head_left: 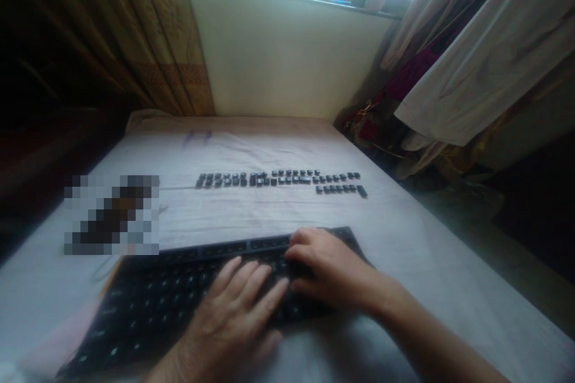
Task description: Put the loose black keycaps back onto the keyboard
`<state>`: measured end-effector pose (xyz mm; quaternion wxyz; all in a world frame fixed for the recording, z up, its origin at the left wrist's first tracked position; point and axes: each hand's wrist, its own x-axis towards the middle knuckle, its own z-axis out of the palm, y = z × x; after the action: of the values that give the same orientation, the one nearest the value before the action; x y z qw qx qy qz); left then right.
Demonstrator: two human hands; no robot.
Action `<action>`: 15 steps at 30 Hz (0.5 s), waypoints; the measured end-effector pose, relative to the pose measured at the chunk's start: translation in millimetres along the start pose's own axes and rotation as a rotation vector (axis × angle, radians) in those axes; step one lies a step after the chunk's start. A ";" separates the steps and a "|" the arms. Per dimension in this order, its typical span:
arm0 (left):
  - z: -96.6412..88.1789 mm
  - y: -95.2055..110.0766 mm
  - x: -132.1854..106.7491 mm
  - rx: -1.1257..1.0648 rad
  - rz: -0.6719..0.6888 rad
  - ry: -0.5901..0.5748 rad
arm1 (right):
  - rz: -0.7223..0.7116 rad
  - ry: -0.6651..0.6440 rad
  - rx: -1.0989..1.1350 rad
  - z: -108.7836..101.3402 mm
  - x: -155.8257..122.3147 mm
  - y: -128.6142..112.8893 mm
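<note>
A black keyboard (157,293) lies at a slant on the pale sheet in front of me. My left hand (238,305) rests over its middle keys, palm down, with fingers stretched out and slightly apart. Close beside it, my right hand (326,266) is over the right part of the keyboard, its fingers curled down and drawn together. Whatever is between those fingertips, if anything, is too small or hidden to make out. Beyond the keyboard, several loose black keycaps (305,180) are laid out in rows.
The pale sheet (251,215) covers a bed-like surface whose right edge drops to a dark floor. A pixelated dark object (112,212) lies at the left. A patterned curtain (166,30) hangs at the left, and clothes (476,72) hang at the right. A wall (291,60) and window stand behind.
</note>
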<state>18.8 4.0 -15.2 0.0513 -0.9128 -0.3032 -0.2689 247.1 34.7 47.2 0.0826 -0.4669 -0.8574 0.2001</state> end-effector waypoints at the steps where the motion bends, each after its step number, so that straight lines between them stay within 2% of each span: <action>1: 0.6 0.0 0.0 -0.001 0.001 -0.010 | 0.000 0.000 0.000 0.4 -0.2 0.3; 9: 2.9 0.5 -0.4 -0.034 -0.005 -0.034 | 0.034 -0.015 -0.021 -0.1 0.4 0.7; 15: 0.4 1.8 0.4 -0.035 -0.011 -0.058 | -0.014 0.001 -0.037 1.1 -0.3 1.7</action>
<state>20.3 2.9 -15.2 0.0252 -0.9192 -0.3049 -0.2478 248.2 35.0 45.5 0.0759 -0.4626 -0.8641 0.1833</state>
